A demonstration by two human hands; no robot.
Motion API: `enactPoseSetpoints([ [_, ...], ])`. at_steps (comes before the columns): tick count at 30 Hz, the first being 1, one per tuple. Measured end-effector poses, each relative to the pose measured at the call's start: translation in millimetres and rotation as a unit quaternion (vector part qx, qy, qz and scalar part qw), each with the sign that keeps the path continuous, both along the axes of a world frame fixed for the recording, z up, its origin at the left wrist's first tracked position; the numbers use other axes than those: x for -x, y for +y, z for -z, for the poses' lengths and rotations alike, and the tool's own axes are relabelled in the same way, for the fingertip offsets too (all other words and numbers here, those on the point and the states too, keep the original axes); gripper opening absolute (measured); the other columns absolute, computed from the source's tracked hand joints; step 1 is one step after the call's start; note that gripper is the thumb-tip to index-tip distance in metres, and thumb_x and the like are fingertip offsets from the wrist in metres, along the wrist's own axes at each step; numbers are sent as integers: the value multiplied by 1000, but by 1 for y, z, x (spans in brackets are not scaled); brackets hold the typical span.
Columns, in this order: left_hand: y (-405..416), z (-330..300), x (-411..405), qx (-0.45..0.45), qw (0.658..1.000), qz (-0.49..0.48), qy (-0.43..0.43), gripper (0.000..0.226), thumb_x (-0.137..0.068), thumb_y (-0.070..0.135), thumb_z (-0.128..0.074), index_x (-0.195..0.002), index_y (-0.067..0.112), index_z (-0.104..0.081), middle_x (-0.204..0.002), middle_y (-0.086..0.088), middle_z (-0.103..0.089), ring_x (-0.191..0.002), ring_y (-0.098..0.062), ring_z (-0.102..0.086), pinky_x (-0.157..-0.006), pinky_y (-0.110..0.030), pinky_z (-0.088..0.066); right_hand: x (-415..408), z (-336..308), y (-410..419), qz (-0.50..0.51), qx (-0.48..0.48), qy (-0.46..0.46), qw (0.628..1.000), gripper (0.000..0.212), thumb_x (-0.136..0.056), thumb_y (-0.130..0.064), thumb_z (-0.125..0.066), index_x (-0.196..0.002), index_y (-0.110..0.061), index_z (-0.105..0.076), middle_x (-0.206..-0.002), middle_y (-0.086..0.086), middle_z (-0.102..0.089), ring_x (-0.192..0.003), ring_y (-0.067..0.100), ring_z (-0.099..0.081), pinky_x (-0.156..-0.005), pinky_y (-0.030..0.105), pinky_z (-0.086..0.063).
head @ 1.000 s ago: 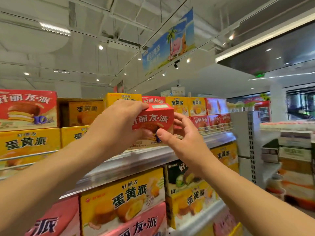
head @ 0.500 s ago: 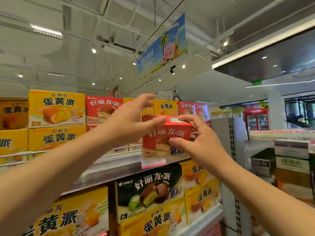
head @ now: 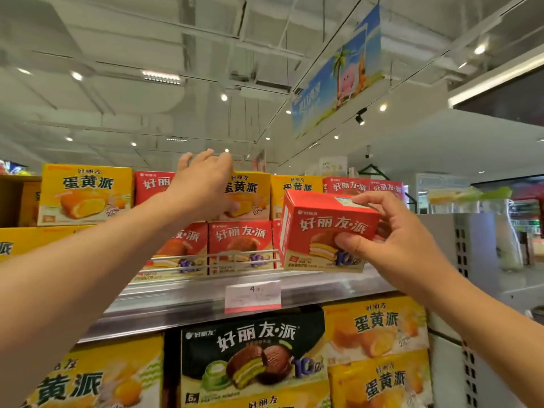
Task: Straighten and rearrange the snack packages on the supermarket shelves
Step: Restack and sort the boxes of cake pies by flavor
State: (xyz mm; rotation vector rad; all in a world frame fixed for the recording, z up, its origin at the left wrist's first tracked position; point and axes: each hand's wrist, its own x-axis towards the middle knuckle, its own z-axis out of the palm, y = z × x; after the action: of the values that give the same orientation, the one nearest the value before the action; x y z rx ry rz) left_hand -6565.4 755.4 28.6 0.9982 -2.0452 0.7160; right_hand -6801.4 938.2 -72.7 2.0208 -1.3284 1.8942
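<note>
The right hand [head: 394,245] grips a red pie box [head: 326,231] (long axis level). The left hand [head: 203,184], fingers spread and empty, reaches the stacked yellow box [head: 247,195] at ten o'clock from it.

Bright ceiling lights; wide-angle edge distortion

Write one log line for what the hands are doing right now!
right hand: grips red pie box off shelf | left hand: reaching to yellow box, top row | shelf rail: red boxes behind

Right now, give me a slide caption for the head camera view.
Right hand holds a red pie box at the top shelf while the left hand reaches toward the stacked yellow boxes.
</note>
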Motion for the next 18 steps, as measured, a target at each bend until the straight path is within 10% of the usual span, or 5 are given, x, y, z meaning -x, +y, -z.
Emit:
enactPoseSetpoints([
  [4, 19, 2, -3, 19, 998, 54, 29, 62, -68, 43, -84, -107, 21, -41, -96, -5, -66, -81, -25, -57, -73, -38, -46, 4, -12, -7, -2, 22, 2, 1000, 55, -68, -36, -78, -110, -52, -47, -105, -17, -62, -95, -3, -66, -65, 20, -57],
  [8, 42, -16, -21, 9, 989, 111, 98, 66, -75, 38, -81, -131, 23, -49, -109, -7, -66, -95, -29, -63, -75, -35, -49, 4, -47, -10, 5, 70, 16, 997, 58, -84, -13, -73, -124, -47, -49, -100, -23, -66, -98, -3, -64, -71, 20, -59],
  [18, 88, -33, -136, -1, 989, 67, 133, 48, -73, 35, -83, -115, 29, -60, -94, 3, -68, -72, -4, -60, -58, -26, -49, -62, -137, -61, 62, 66, 149, 985, 54, -87, -15, -71, -135, -20, -47, -113, 0, -60, -101, 15, -62, -80, 30, -54],
])
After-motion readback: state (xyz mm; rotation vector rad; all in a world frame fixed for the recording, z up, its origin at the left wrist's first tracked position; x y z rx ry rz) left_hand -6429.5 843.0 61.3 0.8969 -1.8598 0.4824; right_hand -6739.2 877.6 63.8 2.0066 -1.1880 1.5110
